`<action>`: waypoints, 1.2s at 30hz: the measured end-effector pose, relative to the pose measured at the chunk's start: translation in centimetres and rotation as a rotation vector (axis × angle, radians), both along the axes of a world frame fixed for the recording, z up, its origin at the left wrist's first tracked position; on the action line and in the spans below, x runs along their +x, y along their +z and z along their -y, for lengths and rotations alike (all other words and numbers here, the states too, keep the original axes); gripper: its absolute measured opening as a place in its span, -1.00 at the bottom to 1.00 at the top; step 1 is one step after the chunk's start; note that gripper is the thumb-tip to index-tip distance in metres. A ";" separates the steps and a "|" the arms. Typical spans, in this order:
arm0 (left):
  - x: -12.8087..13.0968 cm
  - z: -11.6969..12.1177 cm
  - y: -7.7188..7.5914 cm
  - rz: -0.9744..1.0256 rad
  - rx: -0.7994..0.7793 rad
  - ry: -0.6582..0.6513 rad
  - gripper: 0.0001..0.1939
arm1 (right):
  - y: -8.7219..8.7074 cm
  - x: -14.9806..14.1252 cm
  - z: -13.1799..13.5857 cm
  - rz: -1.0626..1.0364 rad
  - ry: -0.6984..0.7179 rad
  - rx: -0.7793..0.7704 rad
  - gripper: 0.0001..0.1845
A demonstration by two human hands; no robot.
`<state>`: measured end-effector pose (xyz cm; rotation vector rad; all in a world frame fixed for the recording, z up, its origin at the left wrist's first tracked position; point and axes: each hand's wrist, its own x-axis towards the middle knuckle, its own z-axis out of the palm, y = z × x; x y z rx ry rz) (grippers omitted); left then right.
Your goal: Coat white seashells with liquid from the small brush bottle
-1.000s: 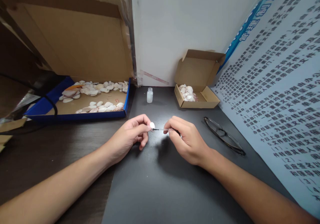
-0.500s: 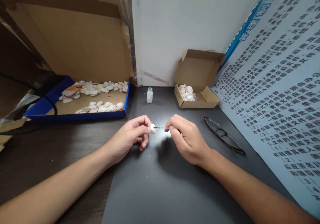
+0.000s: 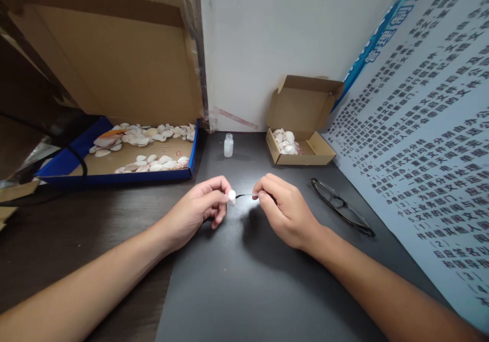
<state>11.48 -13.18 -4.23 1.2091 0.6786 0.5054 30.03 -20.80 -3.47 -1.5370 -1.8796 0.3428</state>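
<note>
Between the thumb and index finger of my left hand (image 3: 206, 203) is a small, rounded white shell (image 3: 232, 197), its far side partly hidden by the fingertips. My right hand (image 3: 286, 209) pinches a thin brush (image 3: 248, 195) with a pale shaft and dark bristles. The brush lies nearly level across the gap between my hands. Its dark tip is slightly bent and meets the right edge of the shell. Beyond my hands an uncapped small clear bottle (image 3: 228, 146) stands upright with whitish contents.
On the left, a blue-edged cardboard box (image 3: 130, 178) holds many shells (image 3: 160, 164), lid raised. A small open carton (image 3: 305, 159) with white shells (image 3: 286, 142) sits back right. Black-framed glasses (image 3: 342, 207) lie right of my right hand, near a printed poster (image 3: 431, 148).
The brush tip has shifted from across the shell's face to its right edge, and its bristles now curve. The shell has turned slightly in my left fingers.
</note>
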 end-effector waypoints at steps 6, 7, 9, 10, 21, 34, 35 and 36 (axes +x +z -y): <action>-0.1 0.1 0.0 0.004 0.028 -0.025 -0.91 | -0.1 -0.1 0.0 0.019 0.026 0.006 -0.83; -0.1 0.2 0.0 0.001 0.031 -0.024 -0.91 | -0.1 -0.1 -0.1 0.032 0.008 -0.003 -0.83; -0.1 0.2 0.1 -0.005 0.034 -0.021 -0.91 | -0.1 0.0 -0.2 0.038 -0.025 -0.001 -0.84; -0.1 0.2 0.2 -0.008 0.036 -0.020 -0.91 | -0.1 0.0 -0.2 0.028 -0.028 0.010 -0.84; 0.1 0.2 0.2 -0.028 0.048 -0.021 -0.88 | 0.0 0.0 -0.1 0.025 -0.015 -0.001 -0.85; 0.0 0.2 0.1 -0.034 0.067 -0.031 -0.86 | 0.0 0.0 -0.1 0.022 0.026 0.000 -0.81; 0.0 0.2 0.0 -0.035 0.068 -0.033 -0.86 | 0.0 0.0 -0.1 0.016 0.035 0.006 -0.81; 0.0 0.2 0.0 -0.036 0.067 -0.034 -0.86 | 0.0 0.0 -0.1 0.015 0.042 0.009 -0.81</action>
